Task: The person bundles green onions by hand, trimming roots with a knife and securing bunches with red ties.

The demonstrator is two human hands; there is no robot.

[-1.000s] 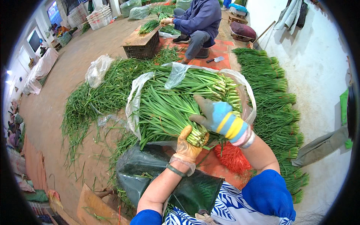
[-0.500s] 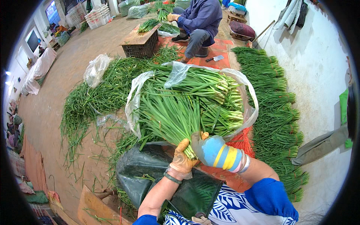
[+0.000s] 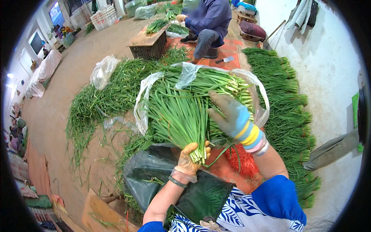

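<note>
The gloved right hand has moved up and away from the gloved left hand since the earlier frame, and is partly open, thumb apart from fingers, over green stalks in an open plastic bag. The left hand is closed around the pale ends of a leafy bunch that fans forward over the bag; tied green bundles line the wall at right.

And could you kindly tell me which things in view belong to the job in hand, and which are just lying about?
In the job:
left hand, holding the bunch of green stalks
right hand, beside more stalks in the open plastic bag

Seemingly just lying about:
crumpled plastic sheet on the leaf heap
knife
white crates
</note>
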